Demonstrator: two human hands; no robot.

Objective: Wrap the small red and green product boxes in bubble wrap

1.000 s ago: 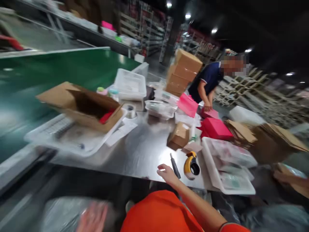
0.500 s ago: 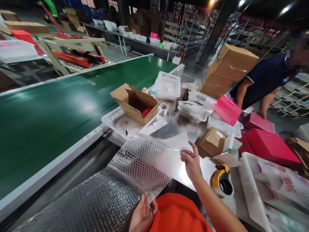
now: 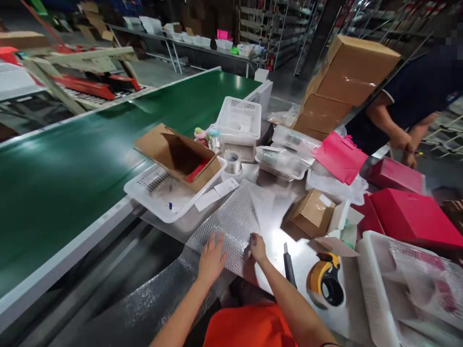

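Note:
A sheet of clear bubble wrap (image 3: 235, 217) lies across the steel table (image 3: 275, 241), trailing off the near edge toward a roll below. My left hand (image 3: 211, 258) rests flat on the sheet with fingers spread. My right hand (image 3: 257, 246) pinches the sheet's right edge with bent fingers. Just right of it lie a black-handled cutter (image 3: 288, 262) and a yellow tape dispenser (image 3: 325, 282). A small brown carton (image 3: 313, 214) sits beyond them.
A green conveyor belt (image 3: 72, 154) runs along the left. A white tray (image 3: 144, 195) holds an open cardboard box (image 3: 177, 156). White baskets, pink boxes (image 3: 412, 217) and stacked cartons (image 3: 343, 82) crowd the far side. Another person's arms (image 3: 401, 135) work at the right.
The bubble wrap, held up half a second ago, now lies flat on the table. My left hand came up from my lap onto it; my right hand lowered with the edge.

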